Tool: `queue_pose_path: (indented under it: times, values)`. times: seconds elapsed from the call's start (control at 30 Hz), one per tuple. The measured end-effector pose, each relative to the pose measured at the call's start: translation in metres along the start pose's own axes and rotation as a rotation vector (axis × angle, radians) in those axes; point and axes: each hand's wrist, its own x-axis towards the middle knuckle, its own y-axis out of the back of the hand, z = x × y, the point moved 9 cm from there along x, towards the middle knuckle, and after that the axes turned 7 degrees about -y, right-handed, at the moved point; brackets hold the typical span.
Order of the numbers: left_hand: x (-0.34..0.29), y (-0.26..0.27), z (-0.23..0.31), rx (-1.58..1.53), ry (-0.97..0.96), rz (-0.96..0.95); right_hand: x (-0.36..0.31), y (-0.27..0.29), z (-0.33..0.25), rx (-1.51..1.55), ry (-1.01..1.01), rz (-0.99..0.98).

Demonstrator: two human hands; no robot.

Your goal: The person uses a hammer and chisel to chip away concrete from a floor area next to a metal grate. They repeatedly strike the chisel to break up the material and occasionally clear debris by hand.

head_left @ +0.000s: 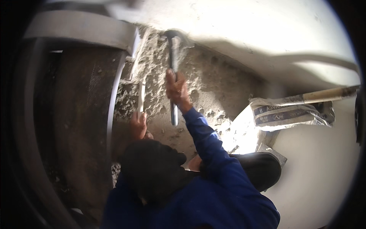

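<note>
Bare hands are at work apart from each other, each closed on its own tool. Left hand [138,126] is wrapped round the lower part of a pale, rod-like tool [141,95], which points away from the body over a rough, pitted surface [213,72]; whether its far end touches that surface, I cannot tell. Right hand [177,89] grips a hammer-like tool [173,57] partway along its shaft, with the butt reaching back toward the body and the head, blurred, lying beyond the fist. The 2 tools sit side by side with a gap between them, the pale one to the left. A blue sleeve [206,133] covers the right arm up to the wrist, while a dark rounded form [150,164] hides most of the left forearm. Just left of the left hand runs a thin pale edge [114,87] bordering a dark brown panel [76,122], and a thick pale beam [76,30] crosses above it. Over to the right, well apart from both hands, lies a crumpled printed bag [284,114] with a yellowish pole [324,95] just beside it, near a white surface [316,168].
</note>
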Motion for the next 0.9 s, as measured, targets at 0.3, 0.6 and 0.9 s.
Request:
queue_pose_path:
  times: [0.3,0.6,0.9]
  values:
    - [-0.002,-0.011,0.002,0.096,0.129,-0.095,-0.038,0.003,0.094,0.045,-0.485,-0.118]
    - [0.012,-0.03,0.017,0.065,0.057,-0.08,-0.044,0.025,0.118,-0.032,-0.564,-0.096]
    - [0.023,-0.035,0.014,0.042,0.053,-0.102,-0.022,0.038,0.083,-0.347,-0.367,-0.071]
